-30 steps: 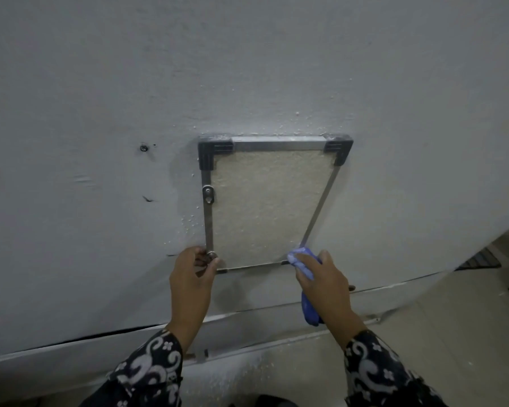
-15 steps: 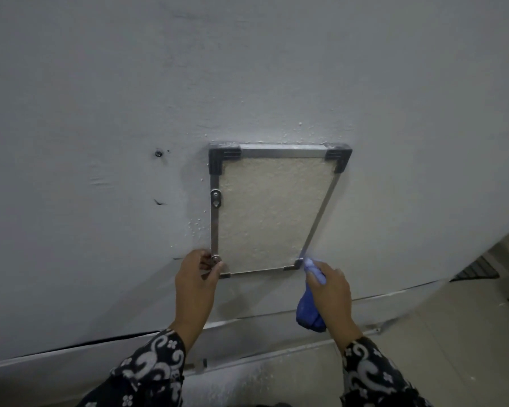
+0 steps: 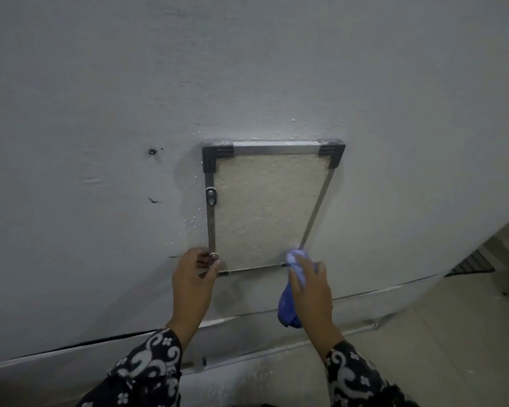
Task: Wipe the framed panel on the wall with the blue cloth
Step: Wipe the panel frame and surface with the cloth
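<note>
A framed panel (image 3: 265, 207) hangs on the grey wall: a thin metal frame with dark plastic corners around a rough cream-coloured face. My left hand (image 3: 193, 279) pinches the frame's bottom left corner, by a small screw tab. My right hand (image 3: 310, 284) is closed on the blue cloth (image 3: 291, 289) and presses its bunched top against the bottom right corner of the frame. The rest of the cloth dangles below my palm.
A dark hole (image 3: 152, 151) and a scratch mark (image 3: 155, 200) sit on the wall left of the panel. White specks dot the wall around the frame. A metal strip (image 3: 247, 355) runs along the wall's foot above a pale floor (image 3: 453, 348).
My right hand has shifted slightly with the cloth around the bottom right corner, the cloth's top now bunched on the frame. My left hand keeps its hold on the bottom left corner.
</note>
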